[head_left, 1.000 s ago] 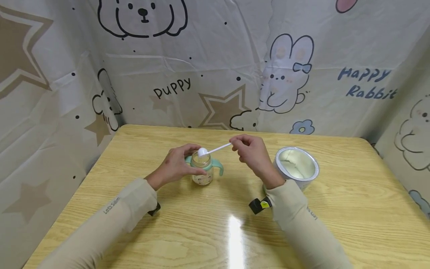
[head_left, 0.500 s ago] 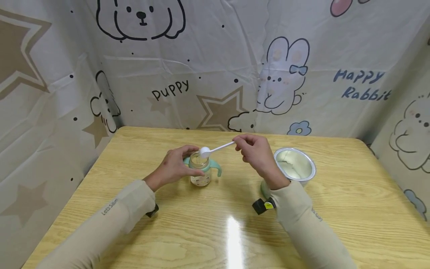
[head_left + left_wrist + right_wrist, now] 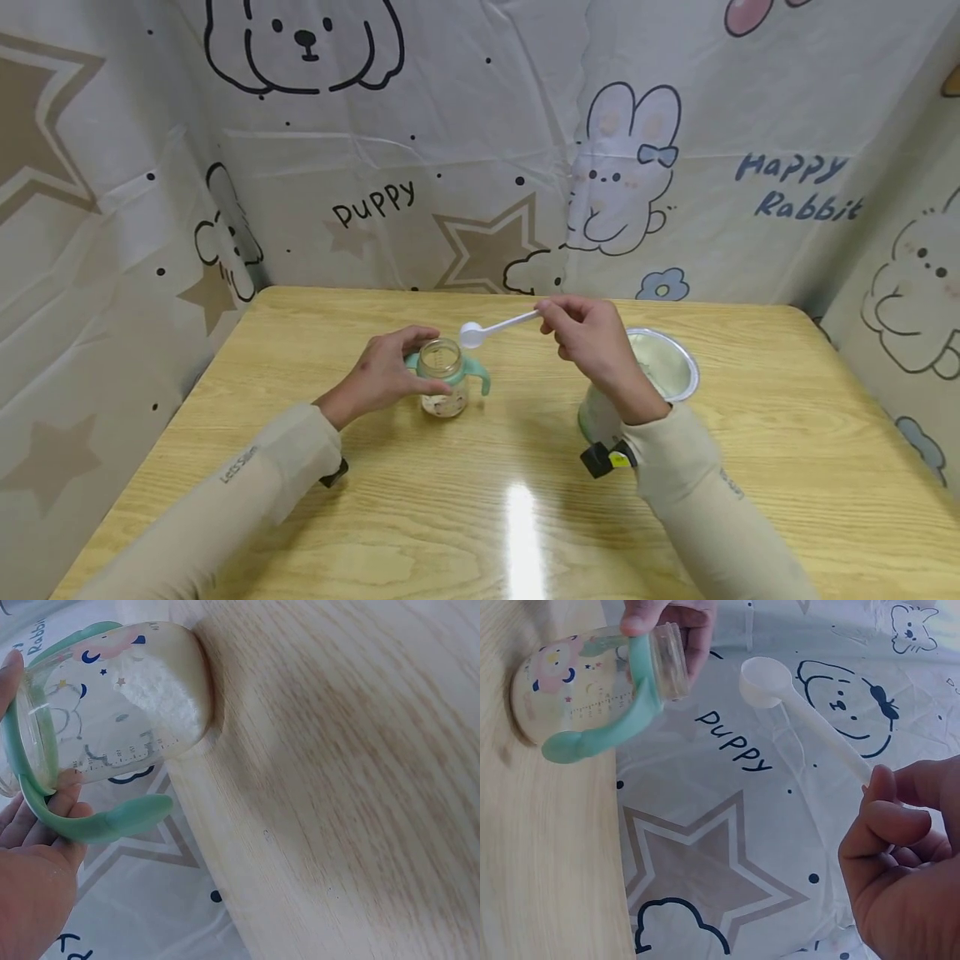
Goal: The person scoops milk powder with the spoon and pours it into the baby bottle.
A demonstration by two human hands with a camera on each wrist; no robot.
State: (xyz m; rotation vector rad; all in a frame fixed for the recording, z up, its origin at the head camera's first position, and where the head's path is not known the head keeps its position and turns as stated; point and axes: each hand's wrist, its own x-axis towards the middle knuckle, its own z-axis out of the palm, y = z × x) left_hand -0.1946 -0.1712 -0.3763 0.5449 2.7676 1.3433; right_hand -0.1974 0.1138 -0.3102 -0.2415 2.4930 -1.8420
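Observation:
A clear baby bottle with green handles stands uncapped on the table, and white powder lies in its bottom. My left hand grips it around the neck, thumb on the near side. Between thumb and fingers, my right hand pinches the handle end of a white measuring scoop. The scoop's bowl hangs just right of the bottle's mouth, apart from it. In the right wrist view no powder shows in the bowl.
A large tin with a silver rim stands open behind my right wrist, which partly hides it. The wooden table meets a printed cloth backdrop at its back edge.
My right hand has moved to the right, carrying the scoop from over the bottle's mouth to beside it. The left hand keeps its hold on the bottle.

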